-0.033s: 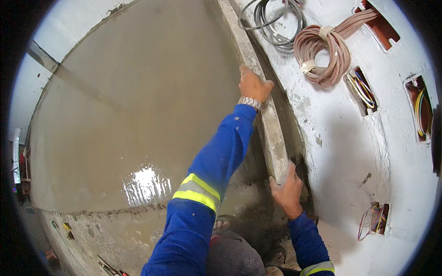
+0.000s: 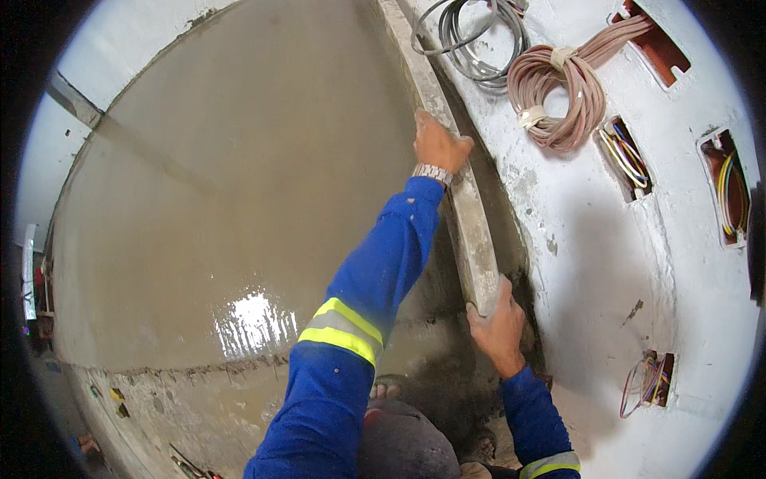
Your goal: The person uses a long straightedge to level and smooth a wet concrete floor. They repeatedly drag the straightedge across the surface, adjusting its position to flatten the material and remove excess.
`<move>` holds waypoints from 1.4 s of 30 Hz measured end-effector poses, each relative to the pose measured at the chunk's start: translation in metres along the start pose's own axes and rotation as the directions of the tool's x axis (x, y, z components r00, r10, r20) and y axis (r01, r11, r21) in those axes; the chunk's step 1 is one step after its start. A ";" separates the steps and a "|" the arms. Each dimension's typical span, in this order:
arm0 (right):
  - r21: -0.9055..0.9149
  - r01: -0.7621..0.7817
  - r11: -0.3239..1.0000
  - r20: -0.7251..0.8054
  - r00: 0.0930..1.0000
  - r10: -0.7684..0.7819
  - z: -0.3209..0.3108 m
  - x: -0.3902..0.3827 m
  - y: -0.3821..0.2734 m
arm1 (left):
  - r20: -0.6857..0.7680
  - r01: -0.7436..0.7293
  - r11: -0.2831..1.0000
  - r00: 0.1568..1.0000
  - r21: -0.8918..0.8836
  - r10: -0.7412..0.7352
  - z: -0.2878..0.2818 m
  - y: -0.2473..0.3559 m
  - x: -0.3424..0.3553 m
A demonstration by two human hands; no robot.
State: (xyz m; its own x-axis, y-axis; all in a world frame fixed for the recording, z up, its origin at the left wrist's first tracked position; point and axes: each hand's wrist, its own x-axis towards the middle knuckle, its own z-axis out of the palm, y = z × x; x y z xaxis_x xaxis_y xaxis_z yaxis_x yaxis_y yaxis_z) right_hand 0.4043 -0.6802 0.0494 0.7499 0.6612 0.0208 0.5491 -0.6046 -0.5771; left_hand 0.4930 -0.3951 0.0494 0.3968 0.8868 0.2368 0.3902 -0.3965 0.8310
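A long, cement-smeared straightedge [image 2: 471, 227] runs along the foot of the white wall, from the far edge of the view toward me. My left hand [image 2: 442, 145], with a metal watch at its wrist, is closed over its middle part. Lower down, my right hand [image 2: 499, 329] grips the near end, thumb on top. To the left spreads a smooth, wet cement surface [image 2: 239, 160] with a bright reflection near its ragged front edge. A dark, rougher strip shows between the straightedge and the wall. The underside of the straightedge is hidden.
On the right, the white wall [image 2: 586, 239] has several open boxes with wires. A pinkish cable coil [image 2: 594, 104] and a dark cable coil [image 2: 455, 40] hang out beside the straightedge. Some hand tools [image 2: 190, 465] lie at the lower left, past the cement's edge.
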 end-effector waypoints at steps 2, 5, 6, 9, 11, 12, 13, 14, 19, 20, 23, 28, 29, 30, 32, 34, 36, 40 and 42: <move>-0.010 0.008 1.000 -0.016 1.000 -0.008 -0.003 0.009 -0.002 | 0.118 0.090 0.996 0.989 -0.022 -0.087 -0.003 0.012 0.008; -0.045 0.004 0.999 -0.008 1.000 -0.004 -0.008 0.017 0.001 | 0.196 0.161 0.986 0.969 -0.037 -0.151 -0.001 0.013 0.012; -0.055 0.005 0.998 -0.005 1.000 -0.005 -0.009 0.019 0.004 | 0.206 0.173 0.984 0.965 -0.041 -0.161 0.002 0.010 0.013; -0.057 0.002 0.998 0.008 1.000 -0.001 -0.008 0.027 0.007 | 0.094 0.141 0.990 0.986 0.005 -0.141 0.019 0.000 0.014; -0.065 0.001 0.998 0.016 1.000 0.000 -0.006 0.033 0.009 | 0.098 0.145 0.989 0.985 0.014 -0.145 0.032 -0.016 0.022; -0.078 -0.004 0.997 0.016 1.000 0.005 -0.004 0.036 0.013 | 0.107 0.144 0.989 0.984 0.016 -0.145 0.037 -0.016 0.024; -0.091 -0.008 0.996 0.017 1.000 0.010 -0.002 0.040 0.016 | 0.120 0.150 0.989 0.981 0.010 -0.150 0.042 -0.016 0.025; -0.104 -0.010 0.994 0.012 1.000 0.011 -0.002 0.045 0.020 | 0.133 0.157 0.988 0.979 0.005 -0.156 0.047 -0.016 0.026; -0.130 -0.029 0.991 0.009 0.999 0.031 -0.001 0.073 0.028 | 0.163 0.136 0.991 0.978 0.001 -0.134 0.067 -0.019 0.046; -0.145 -0.027 0.989 -0.007 1.000 0.027 0.000 0.078 0.029 | 0.171 0.145 0.989 0.975 0.010 -0.145 0.071 -0.019 0.052; -0.144 -0.110 0.983 0.035 0.993 0.117 0.002 0.094 0.035 | 0.309 0.137 0.988 0.939 0.070 -0.152 0.083 -0.028 0.069; -0.193 -0.091 0.977 -0.018 0.996 0.089 -0.004 0.102 0.061 | 0.541 -0.013 0.999 0.841 0.040 -0.011 0.077 -0.031 0.072; -0.187 -0.097 0.977 -0.023 0.995 0.095 -0.005 0.104 0.069 | 0.585 -0.061 0.998 0.810 0.031 0.031 0.069 -0.030 0.070; -0.159 -0.077 0.984 -0.021 0.997 0.074 0.000 0.110 0.065 | 0.435 -0.118 0.993 0.895 0.009 0.102 0.061 -0.048 0.069; -0.147 -0.047 0.988 -0.013 0.999 0.046 -0.001 0.111 0.064 | 0.334 -0.231 0.973 0.916 -0.015 0.223 0.043 -0.051 0.043; -0.140 -0.009 0.990 -0.052 0.999 0.002 -0.006 0.109 0.070 | 0.321 -0.312 0.948 0.893 -0.067 0.317 0.021 -0.042 0.000; -0.133 0.019 0.991 -0.066 0.997 -0.028 -0.013 0.106 0.072 | 0.464 -0.333 0.930 0.807 -0.153 0.366 -0.019 -0.030 -0.048; -0.126 0.127 0.984 -0.032 0.991 -0.132 -0.011 0.112 0.066 | 0.705 -0.335 0.901 0.567 -0.276 0.426 -0.101 -0.048 -0.143; -0.144 0.154 0.978 -0.011 0.988 -0.157 -0.014 0.109 0.074 | 0.779 -0.312 0.899 0.459 -0.308 0.426 -0.137 -0.062 -0.199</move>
State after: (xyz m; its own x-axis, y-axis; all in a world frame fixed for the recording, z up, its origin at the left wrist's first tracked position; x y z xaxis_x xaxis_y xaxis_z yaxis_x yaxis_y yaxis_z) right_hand 0.5320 -0.6587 0.0203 0.6586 0.7429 0.1203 0.7052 -0.5533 -0.4433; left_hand 0.2759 -0.5143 0.0199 0.9961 0.0535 0.0708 -0.0288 -0.5603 0.8278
